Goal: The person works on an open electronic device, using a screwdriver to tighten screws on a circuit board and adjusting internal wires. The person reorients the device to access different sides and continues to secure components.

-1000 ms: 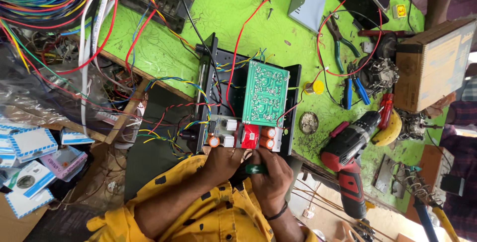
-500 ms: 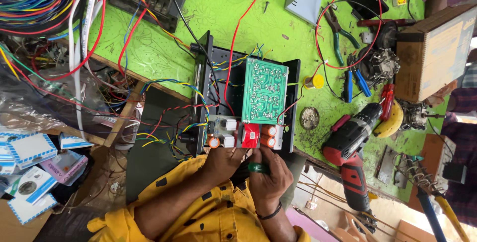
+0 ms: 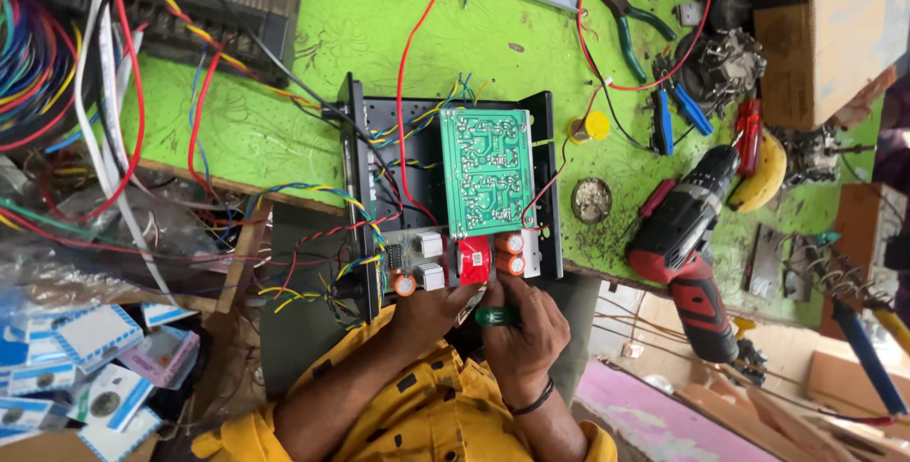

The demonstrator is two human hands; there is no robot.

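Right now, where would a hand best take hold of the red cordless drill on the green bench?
Probably around the red drill's handle, coming from above: it lies flat, its handle slanting toward the bench's near edge, with bare bench either side. The black chuck end is crowded by the screwdriver.

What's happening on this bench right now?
A person in a yellow shirt is bent over an open black metal chassis on a green workbench. The right hand grips a green-handled tool at the chassis's near edge, while the left hand touches the small boards by the red component. A green circuit board lies solder-side up across the chassis. A red cordless drill and pliers lie unused nearby.
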